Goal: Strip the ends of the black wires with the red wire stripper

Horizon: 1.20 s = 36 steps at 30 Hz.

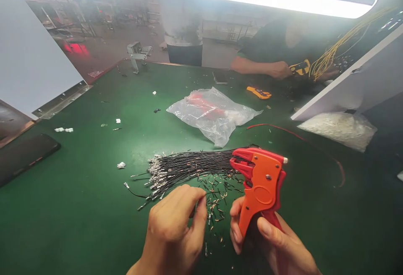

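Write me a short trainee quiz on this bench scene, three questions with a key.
1. True or false: the orange-and-red wire stripper is in the left hand.
2. Multiple choice: what lies just beyond the bundle of black wires?
A) a coffee mug
B) a clear plastic bag
C) a hammer
3. Fill in the blank: the long loose wire that curves to the right of the bag is ____ in colour.

Key: 1. False, the right hand holds it; 2. B; 3. red.
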### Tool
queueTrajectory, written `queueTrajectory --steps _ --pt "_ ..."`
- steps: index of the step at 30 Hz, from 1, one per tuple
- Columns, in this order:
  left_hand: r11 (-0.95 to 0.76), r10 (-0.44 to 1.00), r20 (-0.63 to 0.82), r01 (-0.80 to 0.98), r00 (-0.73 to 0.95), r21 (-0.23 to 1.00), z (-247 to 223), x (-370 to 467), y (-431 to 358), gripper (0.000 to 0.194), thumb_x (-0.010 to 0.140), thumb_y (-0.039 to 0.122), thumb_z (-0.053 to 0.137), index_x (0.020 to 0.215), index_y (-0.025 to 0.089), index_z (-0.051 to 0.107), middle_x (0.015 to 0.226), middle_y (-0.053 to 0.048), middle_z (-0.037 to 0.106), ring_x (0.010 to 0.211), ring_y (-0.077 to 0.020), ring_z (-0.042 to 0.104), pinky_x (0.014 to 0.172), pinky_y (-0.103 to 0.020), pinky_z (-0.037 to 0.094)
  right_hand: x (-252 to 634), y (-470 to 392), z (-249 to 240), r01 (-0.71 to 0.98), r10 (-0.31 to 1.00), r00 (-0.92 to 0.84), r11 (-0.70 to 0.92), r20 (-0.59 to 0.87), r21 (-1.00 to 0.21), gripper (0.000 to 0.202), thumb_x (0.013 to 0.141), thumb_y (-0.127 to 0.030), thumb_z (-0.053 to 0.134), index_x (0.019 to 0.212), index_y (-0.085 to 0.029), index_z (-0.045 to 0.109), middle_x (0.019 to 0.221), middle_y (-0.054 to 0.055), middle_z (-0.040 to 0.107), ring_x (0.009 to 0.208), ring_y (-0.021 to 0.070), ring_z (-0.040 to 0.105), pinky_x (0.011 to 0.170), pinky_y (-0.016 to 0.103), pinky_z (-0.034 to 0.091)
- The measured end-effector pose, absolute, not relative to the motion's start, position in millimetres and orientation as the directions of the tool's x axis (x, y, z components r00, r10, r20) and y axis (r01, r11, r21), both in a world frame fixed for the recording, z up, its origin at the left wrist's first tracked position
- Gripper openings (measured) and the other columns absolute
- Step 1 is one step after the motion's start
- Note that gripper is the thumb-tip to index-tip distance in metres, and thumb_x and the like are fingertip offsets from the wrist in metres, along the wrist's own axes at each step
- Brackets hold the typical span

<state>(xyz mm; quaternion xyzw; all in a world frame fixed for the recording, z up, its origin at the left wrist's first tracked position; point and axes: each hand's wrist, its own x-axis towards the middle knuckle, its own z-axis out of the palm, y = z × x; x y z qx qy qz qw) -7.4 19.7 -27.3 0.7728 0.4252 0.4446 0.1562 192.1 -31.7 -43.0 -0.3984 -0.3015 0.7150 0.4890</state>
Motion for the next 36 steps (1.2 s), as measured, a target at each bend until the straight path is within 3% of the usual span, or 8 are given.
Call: queueTrajectory --steps 6,11,16,23,26,30,33,36 --pt "-0.66 0.751 0.55 0.461 0.366 0.593 -36 -6 15 0.021 0.088 -0.002 0.056 0.093 0.017 0.062 0.067 0.002 0.053 0.059 -0.0121 0.049 0.052 -0.024 0.04 196 -29 -38 -0.461 0.95 -0.155 -0.311 -0.269 -0.831 0.05 0.09 -0.051 0.065 0.131 -0.024 0.062 0.094 0.005 0.077 0.075 0.0219 0.064 0.081 0.038 0.045" --pt "-0.724 0.687 0.589 0.466 0.426 0.509 -44 -2 8 0.023 0.086 -0.002 0.054 0.096 0.016 0.065 0.065 0.001 0.052 0.057 -0.0137 0.044 0.05 -0.026 0.035 198 -33 -44 -0.303 0.953 -0.172 -0.292 -0.249 -0.907 0.042 0.088 -0.053 0.065 0.116 -0.021 0.067 0.077 0.003 0.071 0.076 0.022 0.058 0.078 0.036 0.039" --pt "-0.79 0.6 0.624 0.495 0.501 0.363 -49 2 5 0.014 0.088 0.005 0.058 0.089 0.015 0.067 0.059 0.001 0.052 0.055 -0.0144 0.04 0.049 -0.03 0.029 201 -35 -45 -0.313 0.955 -0.22 -0.261 -0.198 -0.913 0.035 0.089 -0.05 0.063 0.112 -0.024 0.067 0.081 0.003 0.069 0.076 0.0211 0.058 0.076 0.036 0.04" --pt "-0.801 0.577 0.639 0.504 0.509 0.322 -51 6 4 0.016 0.087 0.003 0.057 0.086 0.017 0.066 0.055 0.002 0.053 0.052 -0.0142 0.041 0.047 -0.03 0.027 200 -34 -35 -0.392 0.957 -0.177 -0.283 -0.231 -0.875 0.041 0.083 -0.052 0.068 0.112 -0.024 0.072 0.086 0.003 0.069 0.074 0.0206 0.062 0.074 0.036 0.044" --pt "-0.778 0.621 0.628 0.466 0.468 0.421 -51 6 4 0.02 0.084 0.0 0.054 0.091 0.015 0.064 0.058 0.001 0.057 0.052 -0.0139 0.044 0.047 -0.028 0.032 199 -35 -33 -0.389 0.967 -0.11 -0.253 -0.228 -0.886 0.038 0.082 -0.052 0.07 0.11 -0.025 0.073 0.091 0.001 0.07 0.073 0.0187 0.064 0.073 0.034 0.045" --pt "-0.622 0.781 0.5 0.395 0.376 0.676 -44 5 5 0.02 0.088 0.001 0.054 0.092 0.017 0.064 0.065 0.001 0.062 0.056 -0.0115 0.053 0.052 -0.023 0.041 201 -33 -33 -0.403 0.973 -0.123 -0.227 -0.193 -0.887 0.036 0.084 -0.048 0.069 0.111 -0.025 0.073 0.091 0.002 0.072 0.071 0.0192 0.066 0.074 0.035 0.046" --pt "-0.309 0.944 0.259 0.28 0.203 0.909 -29 1 9 0.012 0.09 0.014 0.06 0.085 0.021 0.068 0.069 0.002 0.066 0.061 -0.0107 0.059 0.059 -0.02 0.045 199 -32 -33 -0.488 0.968 -0.182 -0.244 -0.175 -0.838 0.037 0.083 -0.046 0.071 0.111 -0.021 0.074 0.098 0.005 0.075 0.068 0.0181 0.068 0.072 0.034 0.046" --pt "0.071 0.997 -0.071 0.076 -0.008 0.995 -12 -6 17 0.017 0.083 0.033 0.07 0.071 0.022 0.07 0.062 0.003 0.058 0.059 -0.0109 0.05 0.057 -0.022 0.039 197 -30 -33 -0.631 0.912 -0.342 -0.402 -0.228 -0.663 0.037 0.08 -0.042 0.076 0.109 -0.018 0.076 0.099 0.007 0.077 0.068 0.0148 0.069 0.066 0.027 0.045"
